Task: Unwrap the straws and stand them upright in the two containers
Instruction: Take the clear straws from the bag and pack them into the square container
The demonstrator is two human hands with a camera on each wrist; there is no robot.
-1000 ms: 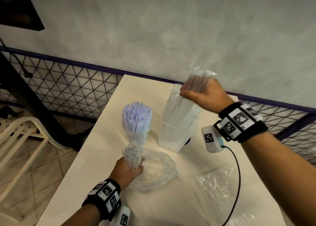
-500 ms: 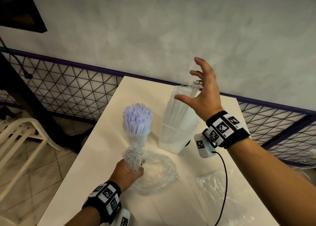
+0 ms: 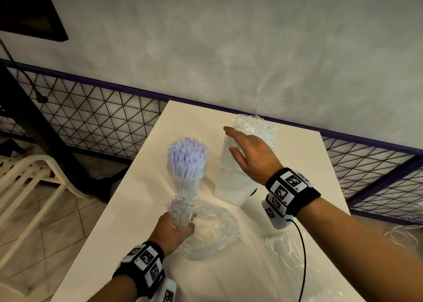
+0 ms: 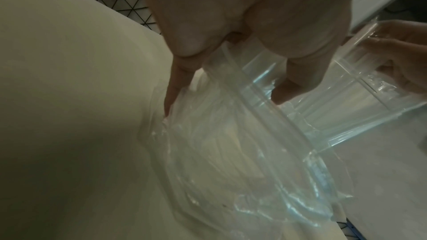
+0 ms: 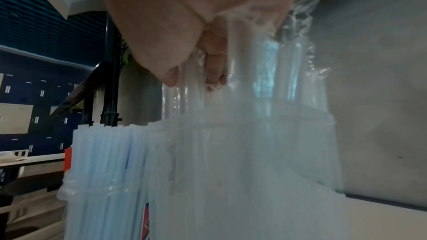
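Cream-white laminate table (image 3: 142, 210), long side running away to a grey wall (image 3: 229, 38) with a purple rail; black wire mesh fence (image 3: 91, 118) left and right of it, pale plastic chair (image 3: 29, 182) on the tiled floor off the left edge. Two containers, standing just beside each other mid-table: a round clear plastic cup (image 3: 186, 182) packed with upright lilac-white straws (image 3: 186, 155), and a taller square translucent tub (image 3: 231, 187) holding a bundle of clear straws still in crinkled film (image 3: 251, 127), upright, film top sticking above the rim. Right hand (image 3: 249, 157) lies against that bundle above the tub rim, fingers straight and spread fairly wide, thumb on the near side; the right wrist view shows fingertips (image 5: 215, 72) touching the film, not wrapped round it. Left hand (image 3: 174, 229) near the front-left, fist closed round a third small wrapped straw bundle (image 3: 179, 210), held upright just in front of the cup; its lower end trails into loose clear wrapping (image 3: 212, 228) spread on the table. Second empty clear wrapper (image 3: 286, 253) front-right, black wrist cable (image 3: 302, 244) crossing it. Counts: two containers, three straw groups, two loose wrappers. Open tabletop: far-left corner and the right strip past the tub; front-centre cluttered by film.
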